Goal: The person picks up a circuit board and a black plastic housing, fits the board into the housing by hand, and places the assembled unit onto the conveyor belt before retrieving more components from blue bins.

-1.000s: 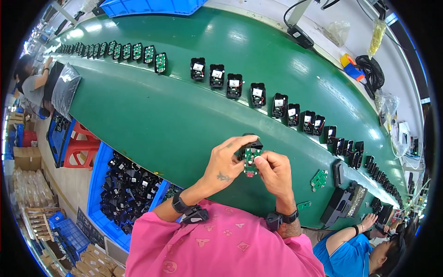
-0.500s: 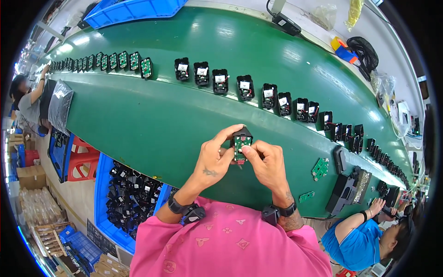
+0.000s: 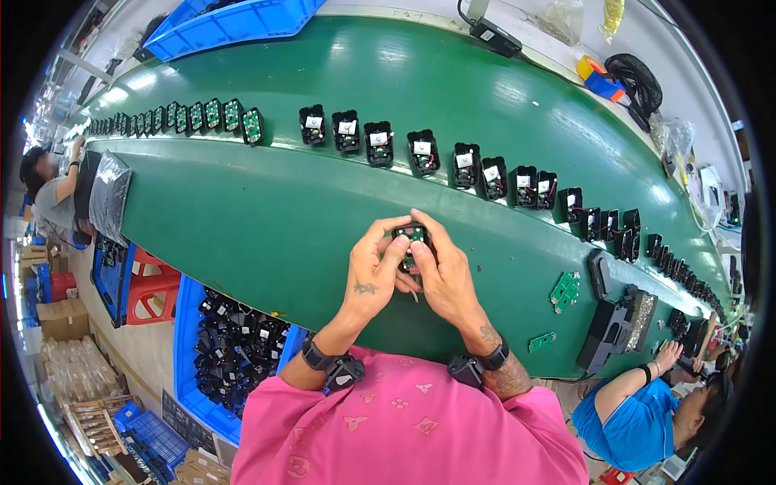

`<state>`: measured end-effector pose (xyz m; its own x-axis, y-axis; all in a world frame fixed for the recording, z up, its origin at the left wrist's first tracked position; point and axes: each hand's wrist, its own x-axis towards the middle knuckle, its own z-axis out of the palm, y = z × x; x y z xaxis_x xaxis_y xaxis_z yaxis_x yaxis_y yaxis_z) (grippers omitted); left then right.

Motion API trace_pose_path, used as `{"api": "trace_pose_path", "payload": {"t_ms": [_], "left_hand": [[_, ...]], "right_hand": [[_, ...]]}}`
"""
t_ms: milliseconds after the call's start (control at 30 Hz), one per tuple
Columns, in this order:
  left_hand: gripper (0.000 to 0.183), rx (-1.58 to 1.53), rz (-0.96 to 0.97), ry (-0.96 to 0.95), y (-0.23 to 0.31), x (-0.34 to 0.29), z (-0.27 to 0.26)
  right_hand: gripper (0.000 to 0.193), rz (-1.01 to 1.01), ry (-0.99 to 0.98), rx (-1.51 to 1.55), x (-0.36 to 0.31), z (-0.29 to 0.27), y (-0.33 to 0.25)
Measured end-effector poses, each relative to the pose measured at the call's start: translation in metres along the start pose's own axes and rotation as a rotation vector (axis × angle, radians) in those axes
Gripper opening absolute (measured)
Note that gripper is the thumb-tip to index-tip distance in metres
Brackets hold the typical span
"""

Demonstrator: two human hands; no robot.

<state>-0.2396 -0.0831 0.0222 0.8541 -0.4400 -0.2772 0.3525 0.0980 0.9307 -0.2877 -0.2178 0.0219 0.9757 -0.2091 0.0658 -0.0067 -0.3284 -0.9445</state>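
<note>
Between both hands, above the near part of the green table, is a small black plastic housing with a green circuit board point(image 3: 411, 234) in its open face. My left hand point(image 3: 376, 263) wraps its left side, the thumb on the board. My right hand point(image 3: 440, 267) closes round the other side, its thumb also pressing on the board. The fingers cover most of the housing. Beyond them stands a curved row of black housings point(image 3: 378, 144), several with a white part and red wires inside. Farther left, more housings point(image 3: 252, 126) have green boards facing up.
Two loose circuit boards point(image 3: 565, 292) lie on the table point(image 3: 307, 210) at right, near a black device point(image 3: 602, 335). A blue bin point(image 3: 187, 356) full of black parts stands at lower left; another blue bin point(image 3: 234, 32) is at the back. Co-workers sit at left and right.
My right hand has shifted from pressing the board's front to cupping the housing's right side, fingertips at its far end. Both thumbs now rest on the board; the housing has tipped face-up.
</note>
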Motion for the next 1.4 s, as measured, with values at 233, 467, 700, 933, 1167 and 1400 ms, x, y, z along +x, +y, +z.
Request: {"api": "trace_pose_path", "payload": {"t_ms": [233, 467, 700, 933, 1167, 1400], "left_hand": [[0.030, 0.053, -0.016, 0.072, -0.022, 0.014, -0.007], [0.028, 0.151, 0.201, 0.158, -0.036, 0.009, 0.004], [0.027, 0.313, 0.211, 0.118, -0.023, 0.017, -0.007], [0.035, 0.604, 0.210, 0.343, 0.049, 0.109, -0.172], [0.041, 0.894, 0.307, 0.395, 0.056, 0.178, -0.187], [0.084, 1.519, 0.621, 0.018, 0.101, 0.152, -0.181]], "right_hand": [[0.039, 0.183, -0.030, 0.182, 0.007, 0.009, 0.014], [0.033, -0.090, 0.086, 0.155, 0.006, 0.020, 0.044], [0.036, 0.141, 0.068, 0.156, 0.005, 0.017, 0.031], [0.036, 0.174, 0.026, 0.187, -0.019, -0.025, 0.029], [0.019, 0.157, 0.440, -0.101, -0.076, -0.110, 0.031], [0.033, 0.432, 0.737, -0.757, -0.123, -0.184, 0.063]]}}
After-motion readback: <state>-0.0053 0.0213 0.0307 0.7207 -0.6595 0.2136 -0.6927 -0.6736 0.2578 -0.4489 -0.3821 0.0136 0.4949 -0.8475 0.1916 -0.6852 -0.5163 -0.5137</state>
